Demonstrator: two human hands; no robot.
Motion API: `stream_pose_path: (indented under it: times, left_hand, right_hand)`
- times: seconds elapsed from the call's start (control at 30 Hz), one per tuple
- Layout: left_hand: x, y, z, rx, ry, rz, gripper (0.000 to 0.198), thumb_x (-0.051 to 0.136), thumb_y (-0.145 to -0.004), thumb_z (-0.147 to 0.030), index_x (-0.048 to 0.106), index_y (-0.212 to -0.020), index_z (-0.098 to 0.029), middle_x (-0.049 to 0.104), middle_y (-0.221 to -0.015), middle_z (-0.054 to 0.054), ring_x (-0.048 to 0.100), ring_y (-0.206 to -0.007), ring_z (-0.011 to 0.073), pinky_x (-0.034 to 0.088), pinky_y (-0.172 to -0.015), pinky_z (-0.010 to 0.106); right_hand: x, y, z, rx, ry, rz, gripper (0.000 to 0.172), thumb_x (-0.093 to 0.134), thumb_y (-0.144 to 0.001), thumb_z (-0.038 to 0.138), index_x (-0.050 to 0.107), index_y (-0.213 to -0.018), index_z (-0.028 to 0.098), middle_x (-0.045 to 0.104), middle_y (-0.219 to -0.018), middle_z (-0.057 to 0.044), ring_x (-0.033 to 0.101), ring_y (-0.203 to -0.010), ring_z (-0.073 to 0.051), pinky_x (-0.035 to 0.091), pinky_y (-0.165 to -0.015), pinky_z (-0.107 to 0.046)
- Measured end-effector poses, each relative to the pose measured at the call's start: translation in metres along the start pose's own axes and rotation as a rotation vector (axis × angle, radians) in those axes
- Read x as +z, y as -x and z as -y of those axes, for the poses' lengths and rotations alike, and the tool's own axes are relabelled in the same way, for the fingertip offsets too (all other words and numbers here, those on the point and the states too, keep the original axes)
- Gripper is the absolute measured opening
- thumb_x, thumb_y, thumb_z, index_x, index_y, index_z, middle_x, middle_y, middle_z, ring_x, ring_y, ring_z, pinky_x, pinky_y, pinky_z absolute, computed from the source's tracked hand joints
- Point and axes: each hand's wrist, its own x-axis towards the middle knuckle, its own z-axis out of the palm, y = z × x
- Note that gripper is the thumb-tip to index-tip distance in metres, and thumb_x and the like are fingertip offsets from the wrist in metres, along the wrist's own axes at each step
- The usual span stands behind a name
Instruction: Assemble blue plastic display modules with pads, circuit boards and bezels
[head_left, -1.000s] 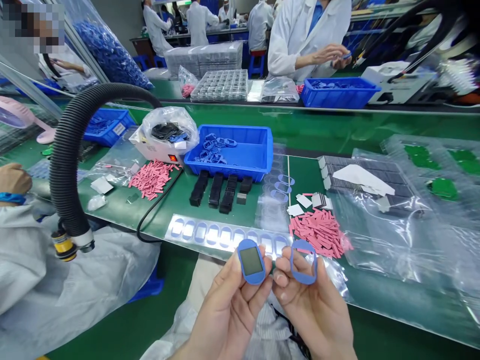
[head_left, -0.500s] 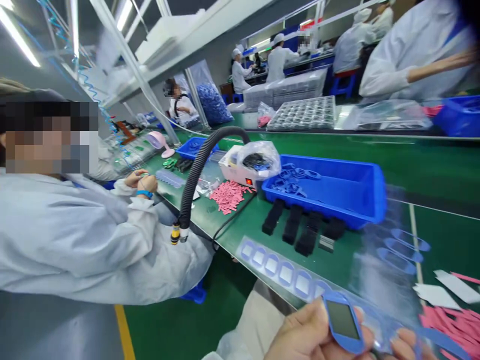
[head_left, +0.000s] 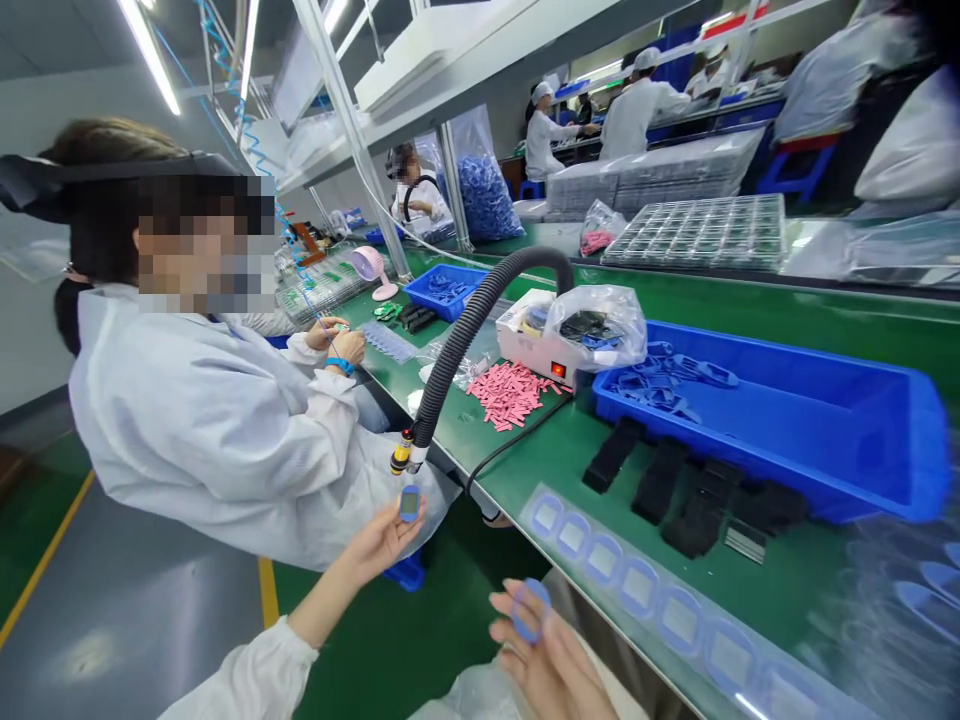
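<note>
Hands now spread wide: left hand (head_left: 382,545) out toward seated co-worker (head_left: 210,400), fingertips pinching blue-framed dark pad (head_left: 409,503), long axis upright; right hand (head_left: 544,650) nearer green bench (head_left: 525,470), fingers curled around blue ring (head_left: 531,610).

The green workbench (head_left: 540,470) carries a blue plastic tray (head_left: 862,470); pink strips (head_left: 510,393); black blocks (head_left: 660,482).

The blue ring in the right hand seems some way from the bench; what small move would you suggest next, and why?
I'd probably bring the left hand, holding the small blue piece, in toward the right hand and its blue ring, over the green bench: the hands are apart, and the left is out past the bench edge, above the floor.
</note>
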Motion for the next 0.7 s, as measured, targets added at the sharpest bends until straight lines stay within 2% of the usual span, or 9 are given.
stream_pose_path:
  times: [0.07, 0.13, 0.23, 0.37, 0.5, 0.6, 0.7]
  left_hand:
    - [-0.015, 0.0, -0.003, 0.013, 0.012, -0.042, 0.021, 0.056, -0.089, -0.019, 0.061, -0.108, -0.012, 0.07, -0.103, 0.008, 0.068, -0.088, 0.018, 0.057, -0.077, 0.037]
    - [-0.027, 0.003, 0.001, 0.026, 0.025, -0.08, 0.023, 0.055, -0.089, -0.02, 0.06, -0.111, -0.011, 0.07, -0.105, 0.009, 0.069, -0.089, 0.0188, 0.057, -0.077, 0.038]
    - [-0.043, 0.01, 0.009, 0.069, 0.05, -0.141, 0.028, 0.052, -0.09, -0.014, 0.056, -0.117, -0.01, 0.073, -0.097, 0.01, 0.071, -0.085, 0.0181, 0.058, -0.077, 0.033]
    - [-0.066, 0.023, 0.008, 0.123, 0.066, -0.214, 0.035, 0.049, -0.09, -0.006, 0.052, -0.124, -0.006, 0.077, -0.088, 0.013, 0.073, -0.084, 0.0197, 0.058, -0.076, 0.026]
    - [-0.078, 0.028, -0.003, 0.154, 0.083, -0.277, 0.041, 0.05, -0.088, -0.005, 0.05, -0.13, -0.01, 0.078, -0.084, 0.009, 0.074, -0.079, 0.0193, 0.058, -0.076, 0.024]
    - [-0.075, 0.019, -0.006, 0.155, 0.102, -0.293, 0.045, 0.052, -0.088, -0.007, 0.048, -0.132, -0.014, 0.078, -0.088, 0.008, 0.074, -0.081, 0.0186, 0.056, -0.081, 0.024]
    - [-0.063, 0.004, 0.0, 0.116, 0.1, -0.271, 0.048, 0.054, -0.087, -0.008, 0.045, -0.134, -0.01, 0.076, -0.098, 0.012, 0.073, -0.085, 0.0198, 0.056, -0.082, 0.025]
  right_hand:
    - [0.016, -0.034, -0.016, 0.06, 0.046, 0.096, 0.043, 0.073, -0.071, 0.049, 0.068, -0.104, 0.021, 0.07, -0.107, -0.01, 0.067, -0.087, -0.017, 0.05, -0.073, -0.028]
    - [0.032, -0.069, -0.03, 0.08, 0.068, 0.116, 0.044, 0.073, -0.071, 0.048, 0.066, -0.104, 0.018, 0.069, -0.106, -0.01, 0.066, -0.086, -0.016, 0.049, -0.073, -0.027]
    - [0.056, -0.119, -0.047, 0.118, 0.101, 0.133, 0.036, 0.063, -0.084, 0.042, 0.061, -0.108, 0.015, 0.066, -0.11, -0.008, 0.064, -0.092, -0.017, 0.05, -0.08, -0.033]
    - [0.086, -0.162, -0.071, 0.189, 0.158, 0.12, 0.031, 0.054, -0.091, 0.035, 0.055, -0.114, 0.015, 0.06, -0.112, -0.007, 0.061, -0.094, -0.018, 0.052, -0.08, -0.039]
    - [0.092, -0.165, -0.088, 0.268, 0.219, 0.106, 0.03, 0.054, -0.09, 0.035, 0.056, -0.112, 0.015, 0.061, -0.108, -0.006, 0.062, -0.09, -0.017, 0.053, -0.077, -0.037]
    - [0.077, -0.147, -0.089, 0.288, 0.252, 0.078, 0.027, 0.053, -0.091, 0.036, 0.059, -0.105, 0.014, 0.064, -0.1, -0.005, 0.063, -0.083, -0.015, 0.054, -0.073, -0.034]
    - [0.056, -0.123, -0.083, 0.265, 0.248, 0.025, 0.034, 0.06, -0.085, 0.044, 0.063, -0.096, 0.012, 0.069, -0.09, -0.005, 0.066, -0.076, -0.013, 0.052, -0.069, -0.028]
